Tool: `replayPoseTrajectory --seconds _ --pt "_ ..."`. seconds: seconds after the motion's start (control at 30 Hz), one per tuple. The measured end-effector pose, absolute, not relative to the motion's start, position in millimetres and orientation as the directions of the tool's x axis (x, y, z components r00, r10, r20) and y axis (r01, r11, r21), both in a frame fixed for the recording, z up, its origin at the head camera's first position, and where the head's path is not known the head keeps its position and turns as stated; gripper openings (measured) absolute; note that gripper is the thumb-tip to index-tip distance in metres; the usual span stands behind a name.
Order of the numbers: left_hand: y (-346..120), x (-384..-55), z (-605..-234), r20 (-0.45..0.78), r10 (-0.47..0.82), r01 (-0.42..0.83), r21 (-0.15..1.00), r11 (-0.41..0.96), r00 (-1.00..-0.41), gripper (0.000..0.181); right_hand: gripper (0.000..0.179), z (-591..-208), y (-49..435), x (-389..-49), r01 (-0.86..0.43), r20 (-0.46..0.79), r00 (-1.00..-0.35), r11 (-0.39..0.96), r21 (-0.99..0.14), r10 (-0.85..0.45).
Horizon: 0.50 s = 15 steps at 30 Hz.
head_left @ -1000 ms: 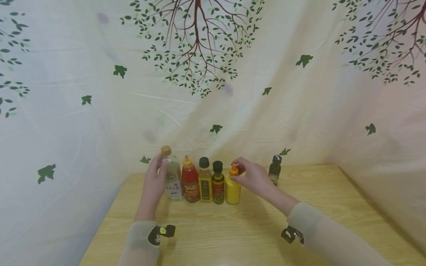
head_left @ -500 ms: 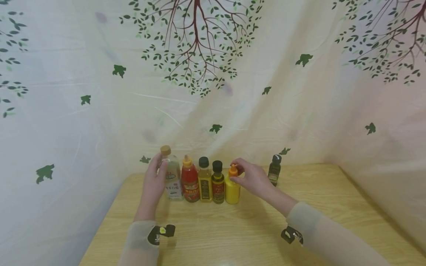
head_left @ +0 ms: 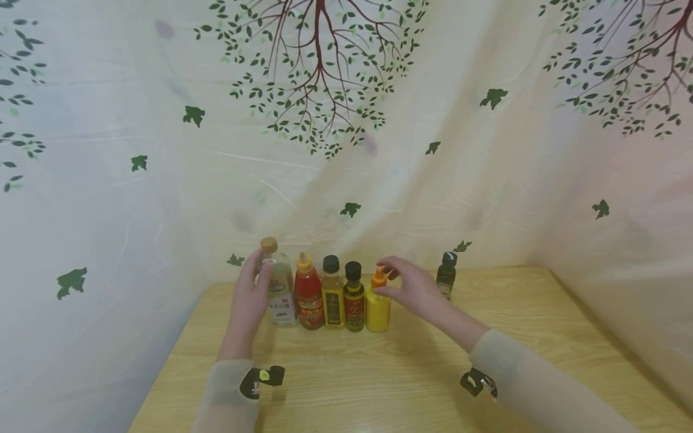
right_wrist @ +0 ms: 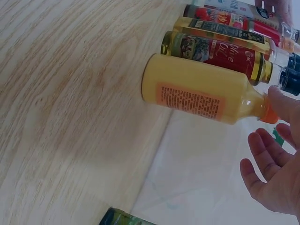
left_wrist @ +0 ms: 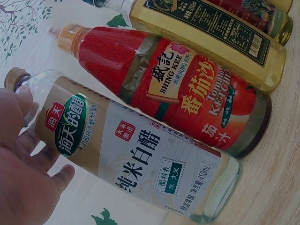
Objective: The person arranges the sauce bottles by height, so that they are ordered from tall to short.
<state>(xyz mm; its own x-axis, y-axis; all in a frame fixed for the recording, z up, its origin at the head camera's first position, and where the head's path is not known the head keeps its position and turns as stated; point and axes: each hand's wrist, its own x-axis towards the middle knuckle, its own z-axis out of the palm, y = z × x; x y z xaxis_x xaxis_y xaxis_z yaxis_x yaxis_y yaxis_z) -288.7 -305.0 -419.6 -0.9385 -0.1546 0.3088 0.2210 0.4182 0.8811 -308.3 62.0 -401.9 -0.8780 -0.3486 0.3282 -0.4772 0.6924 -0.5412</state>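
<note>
Condiment bottles stand upright in a tight row on the table. My left hand (head_left: 250, 290) holds the white rice vinegar bottle (head_left: 283, 308) at its neck and shoulder; in the left wrist view the thumb lies on the neck. Beside it comes the tomato ketchup bottle (left_wrist: 164, 89), then a clear bottle of yellow liquid (head_left: 334, 304) and an olive oil bottle (right_wrist: 220, 51). At the row's right end, thumb and index finger of my right hand (head_left: 414, 287) pinch the orange cap of a yellow squeeze bottle (right_wrist: 197, 89). Its other fingers are spread loosely behind the cap.
A small dark green bottle (head_left: 446, 278) stands apart, behind the right hand near the table's back edge. Wood-grain tabletop (head_left: 346, 385) stretches in front of the row. A curtain (head_left: 303, 198) printed with trees and leaves hangs close behind the bottles.
</note>
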Motion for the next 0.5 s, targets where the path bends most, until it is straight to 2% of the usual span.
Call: replayPoseTrajectory --seconds 0.23,0.5 --pt "-304.3 -287.5 -418.5 0.301 -0.150 0.217 0.885 0.411 -0.942 0.073 0.066 -396.5 74.9 -307.9 -0.493 0.382 -0.866 0.688 -0.533 -0.324" --pt "-304.2 -287.0 -418.6 0.309 -0.153 0.226 0.887 0.403 -0.939 0.074 0.065 -390.0 95.5 -312.3 -0.490 0.442 -0.855 0.698 -0.521 -0.271"
